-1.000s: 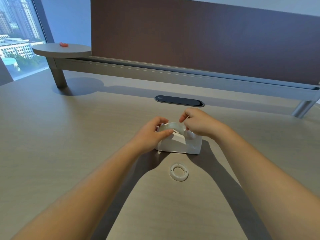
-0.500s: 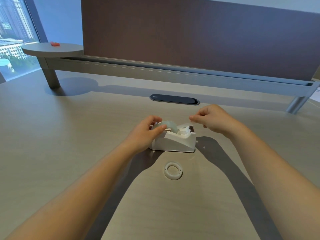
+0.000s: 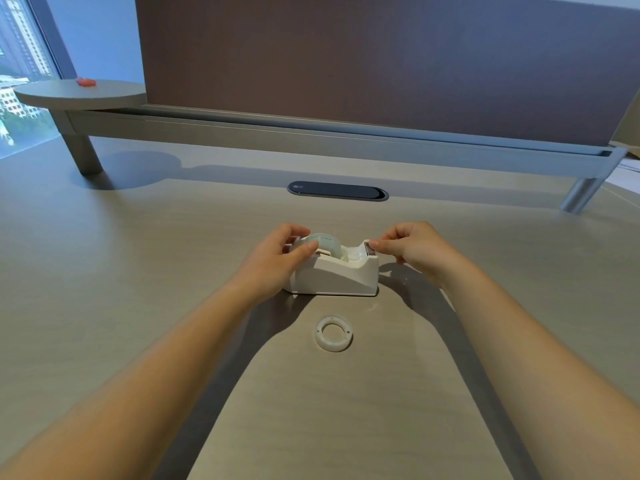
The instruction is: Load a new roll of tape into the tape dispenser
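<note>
Right now both hands are at the white tape dispenser (image 3: 334, 277), which stands on the desk (image 3: 121, 271). The left hand (image 3: 277, 261) cups its rear end, with the thumb and the other fingers curled around the pale tape roll (image 3: 323, 242) that sits in the dispenser's cradle; the thumb lies across the near side of the roll and the other fingers wrap over its far side. The right hand (image 3: 412, 249) is at the cutter end, just beside the raised front lip, its thumb and forefinger pressed together at their tips right against the top of that lip. Whether a strip of clear tape lies between those fingertips cannot be told, as nothing so thin shows. The remaining fingers of the right hand are folded loosely toward the palm.

Nearer the person than both sets of fingers, apart from the dispenser, a white ring-shaped empty core (image 3: 333, 333) lies flat on the desk. Beyond the fingers, a dark oval cable port (image 3: 337, 191) is set into the desk surface.
</note>
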Available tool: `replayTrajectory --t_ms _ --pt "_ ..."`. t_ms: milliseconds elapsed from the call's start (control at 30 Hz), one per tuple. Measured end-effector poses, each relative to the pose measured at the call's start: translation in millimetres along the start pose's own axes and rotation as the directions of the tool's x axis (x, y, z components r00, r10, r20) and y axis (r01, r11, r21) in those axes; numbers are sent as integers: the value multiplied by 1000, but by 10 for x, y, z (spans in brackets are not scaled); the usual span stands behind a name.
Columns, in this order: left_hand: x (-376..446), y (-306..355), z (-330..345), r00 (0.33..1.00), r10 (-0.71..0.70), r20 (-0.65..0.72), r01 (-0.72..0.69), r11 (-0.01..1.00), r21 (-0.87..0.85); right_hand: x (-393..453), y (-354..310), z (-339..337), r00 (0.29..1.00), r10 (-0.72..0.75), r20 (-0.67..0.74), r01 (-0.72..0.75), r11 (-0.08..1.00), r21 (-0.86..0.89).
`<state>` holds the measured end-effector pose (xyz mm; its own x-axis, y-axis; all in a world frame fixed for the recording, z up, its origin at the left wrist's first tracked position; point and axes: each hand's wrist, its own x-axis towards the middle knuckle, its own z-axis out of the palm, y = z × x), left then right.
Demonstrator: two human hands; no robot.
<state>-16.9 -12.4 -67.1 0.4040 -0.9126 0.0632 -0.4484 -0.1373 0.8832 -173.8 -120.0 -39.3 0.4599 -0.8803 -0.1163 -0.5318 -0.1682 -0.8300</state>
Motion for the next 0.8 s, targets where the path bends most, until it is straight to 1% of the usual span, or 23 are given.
replayTrajectory --t_ms 100,200,300,367,567,700,800 --pt "-6 2 9 1000 5 -1 -5 1000 3 -8 44 4 995 95 33 -96 994 54" --pt "-16 8 26 1000 6 -15 -6 1000 -12 -28 129 22 961 233 146 -255 955 153" --pt "-22 13 51 1000 4 -31 -5 1000 -24 -18 227 24 933 260 249 -327 903 280" --pt "-18 5 55 1000 -4 -24 3 1000 -29 5 260 20 929 256 268 -332 897 292" --pt "-13 -7 69 1000 -13 -20 13 1000 -1 56 284 58 930 289 228 -342 907 245" --pt "-11 17 101 1000 2 -24 0 998 60 48 313 86 952 264 155 -297 922 250" --pt "-28 52 86 1000 -26 -3 26 996 81 -11 287 104 965 250 83 -263 928 264"
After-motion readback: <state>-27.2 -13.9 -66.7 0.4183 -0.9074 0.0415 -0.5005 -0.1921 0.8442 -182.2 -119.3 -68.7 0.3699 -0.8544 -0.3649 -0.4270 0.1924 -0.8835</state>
